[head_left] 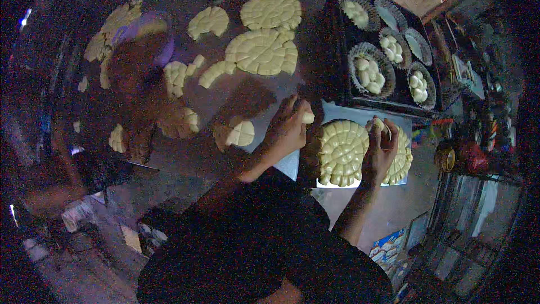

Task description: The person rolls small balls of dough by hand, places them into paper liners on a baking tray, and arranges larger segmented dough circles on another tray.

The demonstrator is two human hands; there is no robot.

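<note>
My left hand (286, 128) is closed round a small pale piece of dough (307, 117), which shows past the thumb and fingertips. My right hand (383, 143) pinches another piece of dough (379, 124), partly covered by the fingers. Between the hands lies a round of divided dough (343, 152), scored into many small portions. A second divided round (401, 160) sits partly behind my right hand. Both rounds rest on a light-coloured sheet (402, 117) at the table's near right.
A dark tray (351, 100) holds fluted paper cups (363, 45), several with dough balls inside. More divided rounds (261, 50) lie on the table. A purple bowl (164, 50) stands at the left. Blurred, dim arms of another person (53, 191) appear there. Shelves (484, 202) line the right.
</note>
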